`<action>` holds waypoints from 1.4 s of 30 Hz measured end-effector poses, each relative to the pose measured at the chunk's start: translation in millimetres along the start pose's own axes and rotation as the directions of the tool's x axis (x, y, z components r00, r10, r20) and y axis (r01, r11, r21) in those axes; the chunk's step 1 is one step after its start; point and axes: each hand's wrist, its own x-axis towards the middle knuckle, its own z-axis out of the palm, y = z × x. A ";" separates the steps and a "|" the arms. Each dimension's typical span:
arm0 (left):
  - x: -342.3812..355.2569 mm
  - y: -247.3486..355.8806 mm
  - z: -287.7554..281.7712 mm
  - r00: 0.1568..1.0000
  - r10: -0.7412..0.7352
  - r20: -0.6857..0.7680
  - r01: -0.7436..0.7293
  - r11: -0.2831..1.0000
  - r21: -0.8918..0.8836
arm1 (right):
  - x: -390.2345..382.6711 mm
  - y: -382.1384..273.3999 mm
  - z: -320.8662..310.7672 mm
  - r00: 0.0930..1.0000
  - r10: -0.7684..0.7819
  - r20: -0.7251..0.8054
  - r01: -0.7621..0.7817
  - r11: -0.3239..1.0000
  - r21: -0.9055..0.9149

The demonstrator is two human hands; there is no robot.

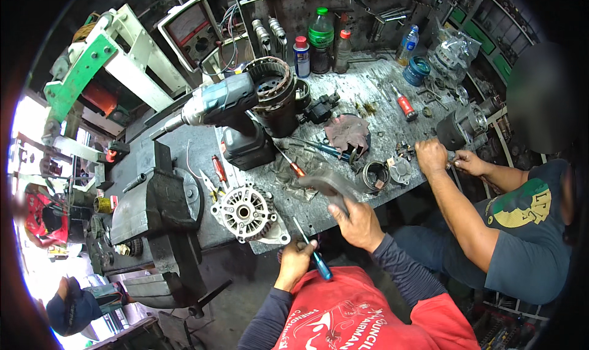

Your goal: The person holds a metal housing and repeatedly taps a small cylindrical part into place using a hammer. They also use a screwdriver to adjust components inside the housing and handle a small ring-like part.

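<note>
My left hand [296,263] is closed on a screwdriver [321,266] with a blue handle, its thin shank pointing up past the bench edge. In my right hand [361,226] is a long, curved, grey-brown piece [328,187], smeared by motion, so its kind is unclear. An alternator housing [244,212], round and silver with slots, lies at the front edge, left of both hands. Behind the blurred piece are a dirty rag [293,181] and a red-handled screwdriver [297,168]. Right of it sits a small round metal part [373,177].
A bench vise [144,209] stands at left. A cordless impact wrench [230,107] rests beside a dark cylindrical motor housing [276,107]. Bottles [321,29] line the back. At right, a co-worker's hands [433,156] are near a metal housing [460,128].
</note>
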 end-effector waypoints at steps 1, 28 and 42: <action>-0.7 0.3 0.1 0.999 -0.011 -0.032 0.010 0.999 -0.038 | -7.7 1.1 5.0 0.996 0.028 0.080 -0.023 0.998 -0.061; 5.0 25.1 6.4 0.932 -0.268 0.244 0.354 0.818 -0.454 | -12.1 3.6 41.7 0.991 0.029 0.133 0.017 0.941 -0.337; 7.1 19.8 2.8 0.904 -0.298 0.306 0.423 0.724 -0.545 | -25.1 20.6 51.8 0.951 0.131 0.279 -0.003 0.910 -0.415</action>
